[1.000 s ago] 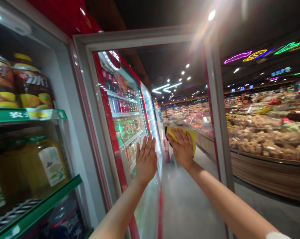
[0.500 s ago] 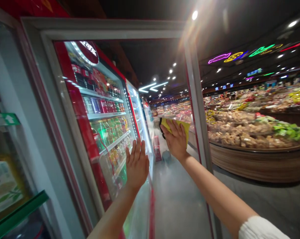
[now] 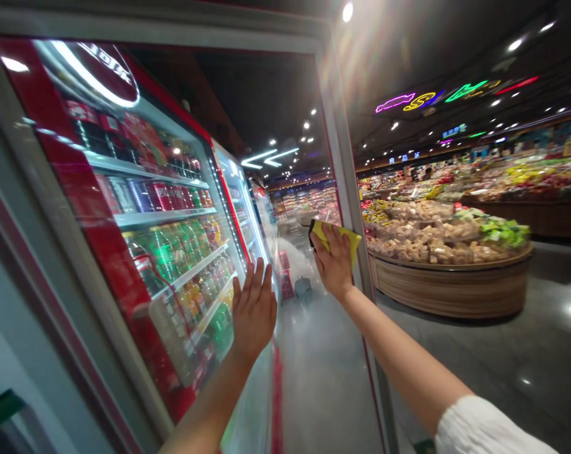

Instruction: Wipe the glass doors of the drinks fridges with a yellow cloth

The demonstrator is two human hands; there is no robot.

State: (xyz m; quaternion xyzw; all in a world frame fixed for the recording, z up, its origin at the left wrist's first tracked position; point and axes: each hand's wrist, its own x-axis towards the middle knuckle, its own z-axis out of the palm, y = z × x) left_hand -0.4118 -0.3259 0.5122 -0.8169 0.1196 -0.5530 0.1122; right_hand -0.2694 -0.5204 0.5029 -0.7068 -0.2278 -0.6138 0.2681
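Note:
A see-through glass door [image 3: 323,359] in a grey metal frame [image 3: 342,145] stands open before me. Against its pane rests my left hand [image 3: 254,312], palm flat, fingers stretched upward and nothing in it. My right hand [image 3: 335,268] presses a yellow cloth [image 3: 354,241] with a dark edge onto the glass, right beside the frame's right upright. Part of the cloth is hidden under the fingers. A hazy smear shows on the pane left of the cloth.
Through the glass, a red drinks cooler [image 3: 72,183] holds several rows of bottles and cans. Right of the door, a rounded wood-sided display [image 3: 450,287] carries heaped packaged goods. Grey floor [image 3: 469,359] runs between. A green shelf edge [image 3: 1,410] is at lower left.
My right hand has slid the cloth rightward across the glass, closer to the frame's upright. My view has turned, so the door and cooler sit further left. My left hand stays flat on the pane.

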